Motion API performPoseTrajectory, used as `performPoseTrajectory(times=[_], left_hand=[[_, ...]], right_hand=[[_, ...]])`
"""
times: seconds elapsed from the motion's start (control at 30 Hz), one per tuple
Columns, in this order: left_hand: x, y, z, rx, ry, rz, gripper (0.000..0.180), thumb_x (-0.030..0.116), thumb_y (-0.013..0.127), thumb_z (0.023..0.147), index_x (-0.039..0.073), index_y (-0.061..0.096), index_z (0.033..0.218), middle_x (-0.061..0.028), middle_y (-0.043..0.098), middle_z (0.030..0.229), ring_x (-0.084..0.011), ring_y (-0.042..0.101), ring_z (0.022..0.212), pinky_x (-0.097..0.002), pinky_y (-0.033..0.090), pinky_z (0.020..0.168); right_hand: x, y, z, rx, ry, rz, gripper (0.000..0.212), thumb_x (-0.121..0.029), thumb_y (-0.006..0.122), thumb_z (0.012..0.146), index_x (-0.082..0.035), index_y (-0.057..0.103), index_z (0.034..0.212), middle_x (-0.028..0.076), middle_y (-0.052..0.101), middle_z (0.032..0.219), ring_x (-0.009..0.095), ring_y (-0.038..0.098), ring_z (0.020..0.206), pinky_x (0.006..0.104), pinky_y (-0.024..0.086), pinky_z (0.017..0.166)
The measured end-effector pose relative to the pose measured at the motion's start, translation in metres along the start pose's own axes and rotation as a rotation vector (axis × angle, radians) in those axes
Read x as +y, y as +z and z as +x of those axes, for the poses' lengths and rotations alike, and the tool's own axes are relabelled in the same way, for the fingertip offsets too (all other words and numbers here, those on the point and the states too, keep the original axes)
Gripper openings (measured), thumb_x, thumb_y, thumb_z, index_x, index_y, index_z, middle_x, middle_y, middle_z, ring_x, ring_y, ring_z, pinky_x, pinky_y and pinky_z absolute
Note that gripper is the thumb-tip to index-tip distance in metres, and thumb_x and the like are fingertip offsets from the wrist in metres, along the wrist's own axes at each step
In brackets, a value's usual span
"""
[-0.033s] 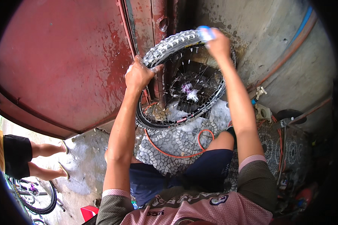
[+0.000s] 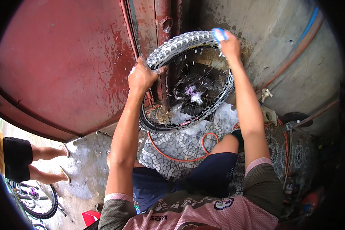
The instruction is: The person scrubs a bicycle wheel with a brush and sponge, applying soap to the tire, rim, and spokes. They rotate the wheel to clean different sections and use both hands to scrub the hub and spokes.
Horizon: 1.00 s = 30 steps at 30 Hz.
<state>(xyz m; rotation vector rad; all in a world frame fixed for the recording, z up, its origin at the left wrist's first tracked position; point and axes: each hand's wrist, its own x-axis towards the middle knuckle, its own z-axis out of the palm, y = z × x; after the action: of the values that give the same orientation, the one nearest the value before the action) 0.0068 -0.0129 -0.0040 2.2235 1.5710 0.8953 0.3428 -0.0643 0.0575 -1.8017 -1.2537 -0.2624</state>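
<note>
A bicycle wheel (image 2: 168,53) with a knobby tyre is held up in front of me, tilted, its tread coated in white suds. My left hand (image 2: 141,78) is closed round the tyre and rim on the left side, foam on its fingers. At the wheel's upper right, my right hand (image 2: 230,46) grips a small blue-and-white scrub brush (image 2: 219,35) against the tyre. Motion smears the brush, and the fingers partly hide it. Foam also clings to the purple hub (image 2: 190,90) and the thin spokes.
A red metal panel (image 2: 73,69) stands left, a concrete wall (image 2: 280,46) right. An orange hose (image 2: 168,156) curls over wet mosaic paving near a drain grate (image 2: 197,110). A tap (image 2: 266,94) is at right. Another person's legs (image 2: 46,153) and a bicycle (image 2: 36,199) are at lower left.
My right hand and the brush have shifted slightly to the right along the top of the tyre. My left hand and the wheel have barely moved.
</note>
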Motion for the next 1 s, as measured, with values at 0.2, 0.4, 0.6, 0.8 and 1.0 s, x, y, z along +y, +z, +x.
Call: performPoseTrajectory(times=[0.2, 0.4, 0.6, 0.8, 1.0], left_hand=[[-0.005, -0.004, -0.005, 0.013, -0.008, 0.034, 0.094, 0.067, 0.084, 0.075, -0.005, 0.056, 0.129, -0.0301, 0.073, 0.111, -0.0469, 0.071, 0.106, -0.0537, 0.056, 0.090], [-0.005, -0.003, 0.006, -0.007, -0.012, 0.015, 0.095, 0.067, 0.085, 0.074, -0.005, 0.056, 0.129, -0.0295, 0.074, 0.110, -0.0464, 0.072, 0.105, -0.0534, 0.057, 0.090], [-0.003, 0.001, 0.004, 0.020, -0.009, 0.035, 0.095, 0.067, 0.083, 0.075, -0.004, 0.057, 0.133, -0.0299, 0.074, 0.108, -0.0460, 0.073, 0.105, -0.0534, 0.056, 0.091], [-0.009, -0.001, 0.006, 0.028, -0.003, 0.028, 0.097, 0.069, 0.083, 0.074, -0.005, 0.058, 0.132, -0.0300, 0.074, 0.108, -0.0458, 0.073, 0.105, -0.0529, 0.057, 0.089], [-0.005, -0.001, 0.006, 0.008, -0.026, 0.043, 0.096, 0.068, 0.085, 0.072, -0.004, 0.057, 0.129, -0.0289, 0.074, 0.108, -0.0445, 0.073, 0.104, -0.0518, 0.058, 0.089]], right_hand=[[-0.058, 0.033, -0.042, -0.010, 0.010, -0.032, 0.044, -0.053, 0.061, 0.102, -0.011, 0.072, 0.100, 0.022, 0.075, 0.088, 0.044, 0.074, 0.085, 0.0549, 0.056, 0.073], [-0.069, 0.039, 0.001, 0.083, -0.038, -0.061, 0.037, -0.044, 0.062, 0.101, -0.008, 0.069, 0.101, 0.027, 0.074, 0.092, 0.051, 0.071, 0.092, 0.0585, 0.055, 0.079], [-0.072, 0.036, -0.032, 0.034, -0.086, -0.061, 0.043, -0.053, 0.061, 0.101, -0.011, 0.072, 0.100, 0.022, 0.075, 0.085, 0.048, 0.072, 0.082, 0.0564, 0.057, 0.074], [-0.086, 0.056, -0.067, -0.008, -0.135, 0.016, 0.033, -0.045, 0.062, 0.102, -0.014, 0.071, 0.103, 0.023, 0.075, 0.085, 0.047, 0.073, 0.084, 0.0570, 0.057, 0.078], [-0.145, 0.064, -0.053, -0.067, -0.197, -0.103, 0.025, -0.038, 0.067, 0.098, -0.014, 0.070, 0.104, 0.022, 0.075, 0.087, 0.045, 0.073, 0.081, 0.0552, 0.057, 0.072]])
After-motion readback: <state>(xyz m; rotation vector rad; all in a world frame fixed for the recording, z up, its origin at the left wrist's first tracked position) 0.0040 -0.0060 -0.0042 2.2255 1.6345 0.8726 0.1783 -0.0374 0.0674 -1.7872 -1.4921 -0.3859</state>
